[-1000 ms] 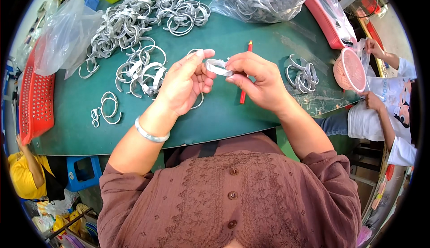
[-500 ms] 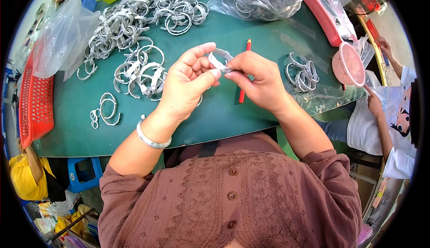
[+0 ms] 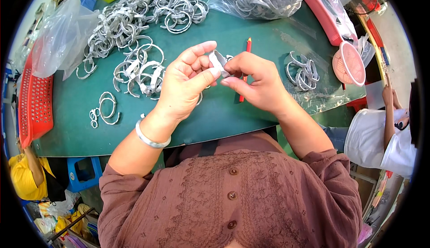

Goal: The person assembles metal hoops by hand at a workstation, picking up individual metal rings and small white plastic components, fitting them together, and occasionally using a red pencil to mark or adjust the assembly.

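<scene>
Pinching a pale-grey, curved, metal-looking band (image 3: 216, 59) at twelve o'clock with fingertips of left hand (image 3: 180, 81) and right hand (image 3: 261, 80). Possibly risking a drop beside the slim red wooden pencil (image 3: 248, 46), one o'clock, from uneven pressure.

No lettering can be read; a small pale mark (image 3: 72, 176) on the blue stool (image 3: 83, 185), near left, is illegible

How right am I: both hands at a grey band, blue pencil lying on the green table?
The pencil isn't blue; the head view shows it red. It does lie on the green table, and left hand and right hand are at the grey band.
</scene>
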A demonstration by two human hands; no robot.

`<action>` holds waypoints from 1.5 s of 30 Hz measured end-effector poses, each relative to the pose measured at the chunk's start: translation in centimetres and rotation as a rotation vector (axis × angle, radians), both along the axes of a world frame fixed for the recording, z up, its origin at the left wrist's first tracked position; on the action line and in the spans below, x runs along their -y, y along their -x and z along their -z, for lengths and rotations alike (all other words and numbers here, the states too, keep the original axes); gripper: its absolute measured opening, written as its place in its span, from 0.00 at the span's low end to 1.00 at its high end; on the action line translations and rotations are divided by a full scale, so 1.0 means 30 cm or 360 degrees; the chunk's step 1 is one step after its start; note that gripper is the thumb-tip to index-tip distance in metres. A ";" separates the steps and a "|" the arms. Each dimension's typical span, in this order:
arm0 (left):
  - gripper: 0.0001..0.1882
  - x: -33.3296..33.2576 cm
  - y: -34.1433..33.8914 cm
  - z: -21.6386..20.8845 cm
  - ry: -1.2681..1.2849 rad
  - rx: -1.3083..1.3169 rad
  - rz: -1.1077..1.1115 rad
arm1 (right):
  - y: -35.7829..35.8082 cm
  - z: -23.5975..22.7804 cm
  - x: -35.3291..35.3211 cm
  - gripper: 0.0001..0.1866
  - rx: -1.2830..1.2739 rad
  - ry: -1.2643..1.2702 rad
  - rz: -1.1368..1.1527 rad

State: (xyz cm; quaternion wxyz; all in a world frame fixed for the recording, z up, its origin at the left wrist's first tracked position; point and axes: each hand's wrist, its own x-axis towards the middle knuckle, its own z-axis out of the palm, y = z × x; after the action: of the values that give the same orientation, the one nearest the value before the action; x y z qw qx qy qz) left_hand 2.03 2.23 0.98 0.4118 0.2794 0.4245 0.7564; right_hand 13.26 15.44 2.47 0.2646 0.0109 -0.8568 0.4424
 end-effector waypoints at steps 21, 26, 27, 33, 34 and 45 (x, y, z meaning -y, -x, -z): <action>0.23 0.002 0.001 -0.010 0.0070 0.0007 0.0063 | -0.007 -0.009 -0.027 0.06 0.0248 0.0819 -0.0249; 0.23 0.003 0.002 -0.004 0.0064 -0.0005 0.0084 | -0.008 -0.009 -0.034 0.05 0.0294 0.0885 -0.0281; 0.23 0.003 0.001 -0.006 0.0063 -0.0005 0.0087 | -0.009 -0.010 -0.035 0.05 0.0302 0.0880 -0.0282; 0.22 0.004 0.003 -0.005 0.0047 -0.0075 0.0086 | -0.007 -0.012 -0.028 0.05 0.0268 0.0914 -0.0267; 0.22 0.004 0.003 -0.006 0.0042 -0.0095 0.0085 | -0.007 -0.011 -0.029 0.05 0.0267 0.0879 -0.0265; 0.22 0.004 0.002 -0.007 0.0070 -0.0053 0.0092 | -0.005 -0.014 -0.044 0.04 0.0294 0.0626 -0.0284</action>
State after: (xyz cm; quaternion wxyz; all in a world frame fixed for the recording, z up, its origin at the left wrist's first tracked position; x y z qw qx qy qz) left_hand 1.98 2.11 1.20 0.4323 0.2950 0.4396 0.7300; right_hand 13.41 16.77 2.89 0.1419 -0.0056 -0.7703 0.6217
